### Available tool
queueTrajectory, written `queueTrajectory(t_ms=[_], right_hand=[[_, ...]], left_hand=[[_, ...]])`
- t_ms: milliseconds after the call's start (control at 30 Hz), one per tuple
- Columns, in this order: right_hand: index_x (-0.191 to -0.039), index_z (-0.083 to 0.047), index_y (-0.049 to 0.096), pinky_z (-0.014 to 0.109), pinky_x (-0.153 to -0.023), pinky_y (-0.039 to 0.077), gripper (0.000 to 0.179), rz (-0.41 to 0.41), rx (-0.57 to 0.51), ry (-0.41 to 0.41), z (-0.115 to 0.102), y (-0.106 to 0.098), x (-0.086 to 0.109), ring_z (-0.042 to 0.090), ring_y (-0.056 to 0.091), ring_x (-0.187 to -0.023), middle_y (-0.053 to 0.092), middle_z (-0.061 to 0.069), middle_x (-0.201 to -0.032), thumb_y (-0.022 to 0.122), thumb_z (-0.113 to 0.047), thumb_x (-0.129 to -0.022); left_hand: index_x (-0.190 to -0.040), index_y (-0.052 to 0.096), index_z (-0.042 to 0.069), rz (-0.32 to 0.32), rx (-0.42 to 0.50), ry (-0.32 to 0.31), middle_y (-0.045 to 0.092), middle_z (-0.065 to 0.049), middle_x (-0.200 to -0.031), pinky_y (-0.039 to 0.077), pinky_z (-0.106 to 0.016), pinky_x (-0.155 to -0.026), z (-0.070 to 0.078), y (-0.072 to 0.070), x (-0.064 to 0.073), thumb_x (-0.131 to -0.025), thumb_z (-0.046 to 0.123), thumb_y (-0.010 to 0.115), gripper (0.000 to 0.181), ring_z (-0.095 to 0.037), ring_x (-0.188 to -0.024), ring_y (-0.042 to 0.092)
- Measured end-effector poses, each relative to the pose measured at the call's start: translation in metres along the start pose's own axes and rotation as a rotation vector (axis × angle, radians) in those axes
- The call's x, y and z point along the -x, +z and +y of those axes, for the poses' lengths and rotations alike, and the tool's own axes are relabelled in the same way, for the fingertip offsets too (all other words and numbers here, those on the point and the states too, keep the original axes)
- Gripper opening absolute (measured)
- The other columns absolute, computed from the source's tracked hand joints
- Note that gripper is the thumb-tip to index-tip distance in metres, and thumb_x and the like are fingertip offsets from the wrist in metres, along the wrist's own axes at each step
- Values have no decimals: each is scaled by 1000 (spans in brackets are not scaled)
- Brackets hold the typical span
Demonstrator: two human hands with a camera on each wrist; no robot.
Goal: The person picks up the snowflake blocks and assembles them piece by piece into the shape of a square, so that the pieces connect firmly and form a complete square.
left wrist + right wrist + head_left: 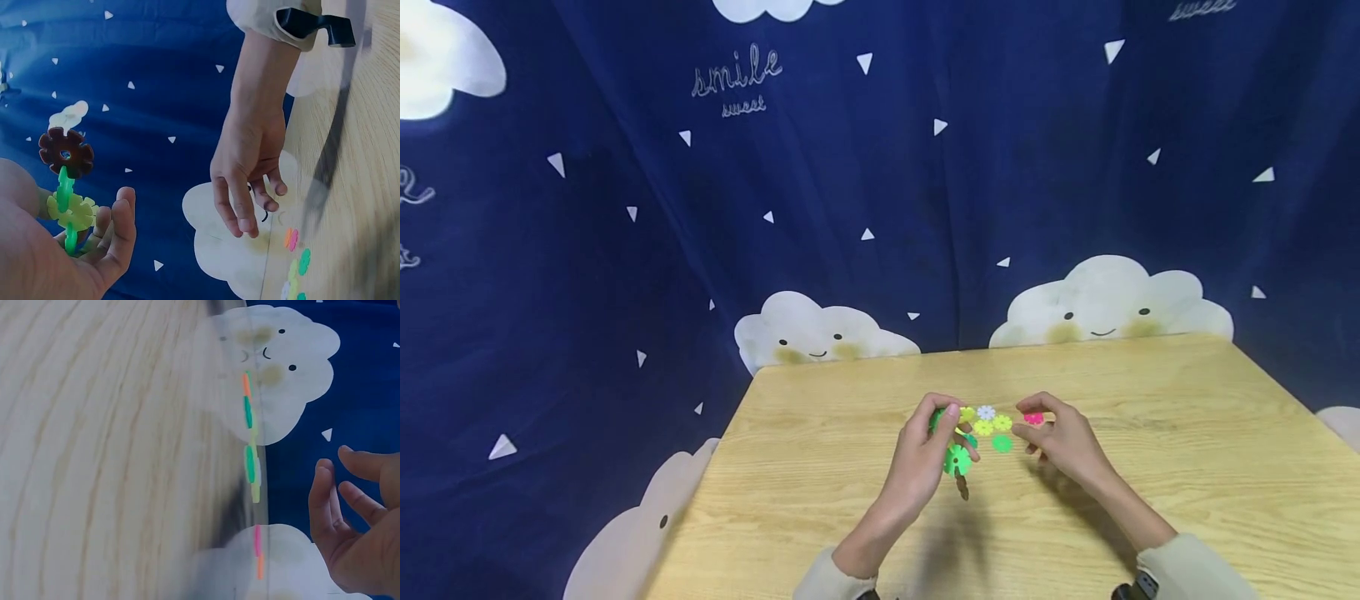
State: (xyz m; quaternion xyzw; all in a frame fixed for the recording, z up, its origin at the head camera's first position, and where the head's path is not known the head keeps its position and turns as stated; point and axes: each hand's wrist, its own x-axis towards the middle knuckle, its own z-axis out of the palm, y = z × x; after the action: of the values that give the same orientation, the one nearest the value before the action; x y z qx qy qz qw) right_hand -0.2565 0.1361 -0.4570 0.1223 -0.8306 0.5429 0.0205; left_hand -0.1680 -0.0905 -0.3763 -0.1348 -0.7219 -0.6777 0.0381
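My left hand [917,454] holds a small chain of flower-shaped plastic discs above the table. In the left wrist view the chain shows a brown disc [66,153] at one end, a green disc [65,189] seen edge-on, a yellow disc [73,211] and another green disc [71,239] among the fingers. Part of the chain is hidden by the palm. My right hand [1067,437] hovers with nothing in its loosely bent fingers, near a pink disc [1033,418]. Between the hands lie a white disc [986,412], a green disc [1002,443] and some yellow discs [1002,423].
A wooden table [820,450] runs back to a dark blue curtain [850,183] printed with clouds and triangles. Orange discs [260,566] also lie on the tabletop, beside the pink one in the right wrist view.
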Motion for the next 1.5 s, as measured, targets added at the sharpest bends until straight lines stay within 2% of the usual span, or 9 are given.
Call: queueTrajectory(t_ms=[267, 467, 700, 967, 1133, 1200, 1333, 1433, 1500], right_hand=[[-140, 3, 53, 38, -50, 60, 55, -116, -45, 99, 13, 8, -6, 28, 70, -69, 50, 36, -143, 78, -6, -92], [-130, 4, 57, 37, -50, 60, 49, -168, -18, 121, 23, 18, -8, 23, 67, -67, 59, 31, -132, 80, -1, -87], [-125, 1, 65, 30, -45, 54, 42, -184, -7, 82, 25, 23, -12, 20, 61, -58, 64, 26, -123, 75, 8, -85], [-116, 1, 71, 25, -41, 49, 34, -177, 72, 35, 30, 26, -15, 16, 54, -48, 62, 12, -70, 68, 16, -86], [-108, -2, 75, 24, -40, 47, 28, -160, 122, 12, 32, 26, -16, 15, 54, -44, 59, 7, -57, 69, 14, -86], [-106, -2, 76, 23, -41, 46, 26, -165, 157, -26, 32, 26, -17, 13, 53, -43, 60, 7, -57, 70, 13, -86], [-101, -5, 79, 27, -55, 52, 22, -156, 290, -138, 33, 27, -20, 11, 56, -46, 74, 8, -83, 76, 9, -85], [-98, -11, 80, 42, -75, 60, 20, -126, 395, -209, 34, 29, -21, 20, 71, -72, 78, 5, -105, 79, 4, -85], [-98, -13, 81, 52, -83, 60, 18, -109, 428, -228, 35, 30, -22, 28, 74, -92, 78, 5, -107, 78, 1, -86]], left_hand=[[-121, 61, 10, 5, 0, -22, 64, -6, -98, 53, -19, -56, 1, 0, -1, -109, 31, 55, 25, -15, -74, 71], [-119, 61, 10, 6, 9, -23, 65, -4, -95, 53, -19, -55, 1, 0, -2, -108, 30, 57, 23, -15, -72, 70], [-117, 61, 10, 8, 10, -19, 65, -3, -95, 50, -18, -54, 1, 0, -2, -108, 28, 58, 21, -14, -71, 70], [-116, 61, 10, 4, 14, -19, 66, -3, -93, 50, -18, -54, 0, 1, -3, -108, 28, 59, 21, -14, -70, 70], [-117, 61, 10, 1, 0, -21, 66, -4, -92, 50, -18, -54, 0, 0, -4, -108, 30, 59, 22, -15, -71, 70], [-117, 61, 10, -2, 0, -21, 66, -4, -93, 50, -18, -54, 0, 0, -4, -108, 31, 59, 23, -17, -71, 70], [-117, 61, 9, -8, 6, -25, 66, -4, -93, 51, -18, -54, -1, 0, -4, -108, 31, 58, 24, -18, -71, 70], [-117, 61, 9, -11, 3, -23, 66, -4, -93, 51, -18, -54, -1, 0, -5, -108, 31, 57, 24, -16, -71, 70], [-117, 60, 9, -11, 3, -22, 65, -4, -93, 52, -18, -54, -2, 0, -5, -108, 30, 57, 24, -15, -71, 70]])
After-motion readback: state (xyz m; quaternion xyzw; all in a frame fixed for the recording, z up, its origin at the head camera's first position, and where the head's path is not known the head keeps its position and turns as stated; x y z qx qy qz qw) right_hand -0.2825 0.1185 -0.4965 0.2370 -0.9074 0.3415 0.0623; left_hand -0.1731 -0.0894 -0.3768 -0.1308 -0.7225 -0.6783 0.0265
